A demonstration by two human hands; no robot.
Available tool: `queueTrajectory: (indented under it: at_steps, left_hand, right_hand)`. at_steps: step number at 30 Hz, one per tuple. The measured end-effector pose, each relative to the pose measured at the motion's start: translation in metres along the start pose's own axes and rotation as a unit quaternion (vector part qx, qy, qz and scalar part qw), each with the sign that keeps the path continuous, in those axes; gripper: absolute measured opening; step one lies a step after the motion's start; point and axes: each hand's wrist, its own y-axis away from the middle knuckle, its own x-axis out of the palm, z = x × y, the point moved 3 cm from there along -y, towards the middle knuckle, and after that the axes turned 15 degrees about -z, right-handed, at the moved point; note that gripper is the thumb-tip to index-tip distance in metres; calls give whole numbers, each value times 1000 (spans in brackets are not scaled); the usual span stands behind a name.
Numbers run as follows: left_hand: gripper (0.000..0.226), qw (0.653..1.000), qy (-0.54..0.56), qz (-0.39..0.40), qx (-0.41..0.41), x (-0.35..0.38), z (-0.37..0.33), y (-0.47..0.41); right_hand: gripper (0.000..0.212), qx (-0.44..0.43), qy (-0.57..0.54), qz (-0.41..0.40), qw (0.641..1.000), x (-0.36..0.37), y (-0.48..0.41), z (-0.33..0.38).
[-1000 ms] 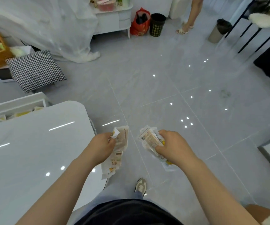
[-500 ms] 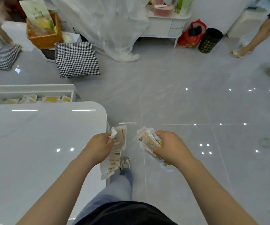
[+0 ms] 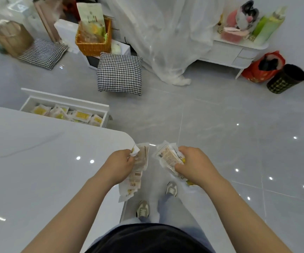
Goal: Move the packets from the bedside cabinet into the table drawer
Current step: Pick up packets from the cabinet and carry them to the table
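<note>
Shoes [image 3: 143, 209] in grey stood on the glossy grey floor [image 3: 220, 143], close to the near edge of the head-camera feed I was monitoring remotely, with pale trousers and a dark shirt below them in the frame. Just ahead, the left hand [image 3: 119, 166] was clenched around a hanging stack of packets [image 3: 138, 172], held at the rounded corner of a white table [image 3: 38, 170]. The right hand [image 3: 193, 164] gripped a crumpled bunch of packets [image 3: 167, 157] over the floor, thumb pressed across the top wrapper. The two bundles hung near each other but did not touch.

Beyond the table's far edge, a white drawer [image 3: 65, 99] stood pulled open, and loose packets [image 3: 69, 114] with yellow contents lay inside it in an untidy layer.

Farther back, a black-and-white checked cushion [image 3: 119, 73] leaned upright on the floor, with an orange wicker basket [image 3: 92, 44] behind it on a low white box. A sheet of clear plastic [image 3: 165, 33] hung down to the tiles in the middle distance.

At the far right stood the white bedside cabinet [image 3: 239, 53], its top crowded with pink and green items that I could not identify through the blur. A red bag [image 3: 262, 68] and a dark bin [image 3: 284, 79] sat on the floor just beside it.
</note>
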Motion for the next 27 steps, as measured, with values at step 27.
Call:
queueTrajectory:
  at_steps: [27]
  left_hand:
    - [32, 953, 84, -127, -263, -37, -41, -249]
  right_hand:
    - [21, -247, 72, 163, 952, -30, -378, 68]
